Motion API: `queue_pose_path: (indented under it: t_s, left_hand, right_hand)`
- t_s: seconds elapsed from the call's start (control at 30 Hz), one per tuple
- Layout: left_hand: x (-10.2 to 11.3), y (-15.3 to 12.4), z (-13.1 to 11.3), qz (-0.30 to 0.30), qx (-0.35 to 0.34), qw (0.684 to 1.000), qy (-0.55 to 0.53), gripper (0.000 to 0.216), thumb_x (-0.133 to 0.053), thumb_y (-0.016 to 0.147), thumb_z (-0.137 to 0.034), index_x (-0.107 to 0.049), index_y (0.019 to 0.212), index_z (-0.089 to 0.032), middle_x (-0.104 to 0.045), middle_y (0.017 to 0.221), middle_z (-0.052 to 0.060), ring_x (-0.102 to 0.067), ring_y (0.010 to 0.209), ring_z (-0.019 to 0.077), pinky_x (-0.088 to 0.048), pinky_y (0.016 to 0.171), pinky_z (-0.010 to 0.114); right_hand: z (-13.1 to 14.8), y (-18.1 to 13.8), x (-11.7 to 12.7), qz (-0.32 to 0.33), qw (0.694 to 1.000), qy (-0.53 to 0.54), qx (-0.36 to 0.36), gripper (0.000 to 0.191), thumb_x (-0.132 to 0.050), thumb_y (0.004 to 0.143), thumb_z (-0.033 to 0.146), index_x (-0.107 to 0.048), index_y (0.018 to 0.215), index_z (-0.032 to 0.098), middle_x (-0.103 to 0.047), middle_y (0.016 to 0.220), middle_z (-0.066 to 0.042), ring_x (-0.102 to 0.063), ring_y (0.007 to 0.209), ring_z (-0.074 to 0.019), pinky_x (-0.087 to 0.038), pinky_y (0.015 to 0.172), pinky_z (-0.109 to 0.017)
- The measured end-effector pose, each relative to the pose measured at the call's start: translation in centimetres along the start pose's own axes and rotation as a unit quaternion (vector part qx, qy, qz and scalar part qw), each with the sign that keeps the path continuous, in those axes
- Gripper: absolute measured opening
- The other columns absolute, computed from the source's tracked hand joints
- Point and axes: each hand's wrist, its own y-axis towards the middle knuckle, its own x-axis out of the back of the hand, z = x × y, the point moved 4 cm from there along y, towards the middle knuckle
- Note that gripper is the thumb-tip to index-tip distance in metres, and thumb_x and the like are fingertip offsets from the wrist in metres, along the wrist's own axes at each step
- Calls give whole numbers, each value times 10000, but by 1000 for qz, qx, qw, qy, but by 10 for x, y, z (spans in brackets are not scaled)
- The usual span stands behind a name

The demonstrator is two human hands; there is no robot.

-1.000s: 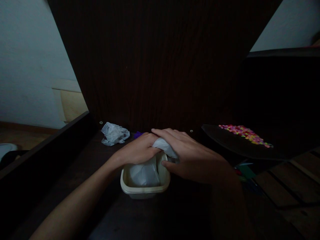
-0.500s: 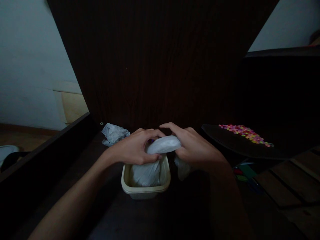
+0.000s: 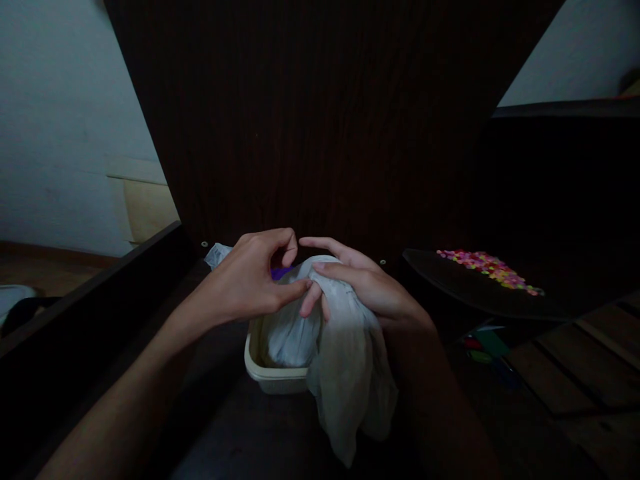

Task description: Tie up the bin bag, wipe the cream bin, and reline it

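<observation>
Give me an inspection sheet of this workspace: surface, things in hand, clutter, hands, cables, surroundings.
Surface: dark tabletop, dimly lit.
Job's things: cream tub with a white bundle inside; thin white material hangs over its right side. Whether the two are joined is unclear.
Clutter: crumpled plastic, partly hidden; purple item behind the tub; colourful small pieces at right.
Hands: right hand grips the white material; left hand curves open beside it, contact unclear.
Cables: nothing seen.
Surroundings: dark upright panel ahead; pale wall at left.
</observation>
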Motion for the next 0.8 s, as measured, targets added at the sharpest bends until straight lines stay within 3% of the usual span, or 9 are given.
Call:
queue_pose_path:
  t_s: [0.13,0.23,0.37,0.5,0.67,0.8]
  left_hand:
    - [9,-9,-6,49,47,997,-26,224,-659,767,-305,-543,616,-187,-535,559,-44,-469,524,109,-328,489,233]
    - [11,-16,-15,43,74,996,-32,331,-625,833,-443,-592,633,-181,-549,568,-27,-493,537,123,-358,502,246]
    - [1,-30,-33,-44,77,991,102,490,-598,855,-644,-630,736,-171,-594,682,17,-551,618,178,-429,587,314]
    - [-17,-46,-50,-54,27,970,234,672,-673,759,-765,-685,1002,-139,-626,974,111,-593,931,319,-538,843,497]
    - [-24,-61,-55,7,15,977,213,690,-693,828,-664,-622,1257,-127,-602,1241,175,-556,1162,377,-531,994,587]
    - [-27,-68,-56,35,13,982,187,541,-725,833,-350,-573,1308,-141,-536,1395,187,-514,1310,382,-523,1068,558]
  right_hand:
    - [-10,9,-1,-97,992,69,35,475,-723,793,212,-573,1244,198,-739,794,2,-650,604,-129,-501,573,-225]
    - [-22,13,-9,-135,983,114,49,459,-767,695,165,-642,1134,212,-716,828,19,-646,668,-131,-501,613,-231]
    - [-35,13,-22,-157,965,194,81,345,-728,676,157,-684,1015,208,-725,890,5,-676,843,-176,-525,789,-290]
    - [-40,9,-26,-194,940,280,18,319,-720,703,169,-678,1016,214,-714,846,22,-679,825,-173,-529,827,-302]
    - [-30,-3,-27,-181,918,353,-23,270,-662,734,138,-629,989,219,-681,804,19,-664,736,-164,-550,761,-299]
    - [-26,-9,-27,-164,930,330,5,248,-666,713,86,-616,922,209,-679,843,14,-657,781,-147,-537,779,-267]
